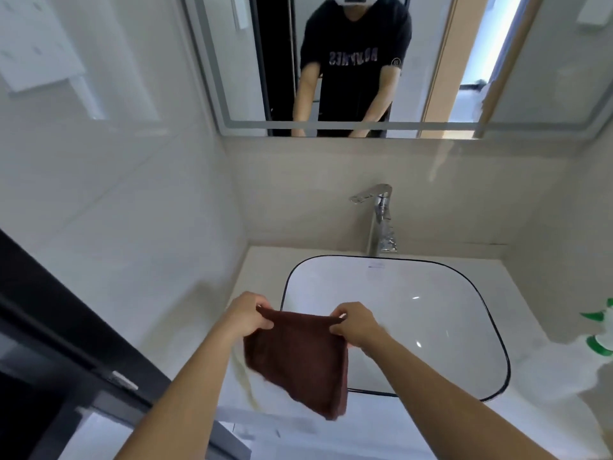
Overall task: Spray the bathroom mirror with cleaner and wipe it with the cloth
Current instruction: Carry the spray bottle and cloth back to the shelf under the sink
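A dark brown cloth (300,358) hangs over the front left rim of the sink, stretched between both hands. My left hand (247,315) pinches its upper left corner. My right hand (355,323) pinches its upper right corner. The cloth's lower part droops in a fold below the counter's front edge. The mirror (431,61) hangs on the wall above the sink and reflects a person in a black T-shirt. A spray bottle with a green trigger (598,330) stands at the far right edge of the counter, partly cut off by the frame.
A white basin with a thin black rim (497,330) fills the counter. A chrome tap (379,220) stands behind it against the tiled wall. A dark door frame (66,327) runs along the left. White counter (547,376) lies to the basin's right.
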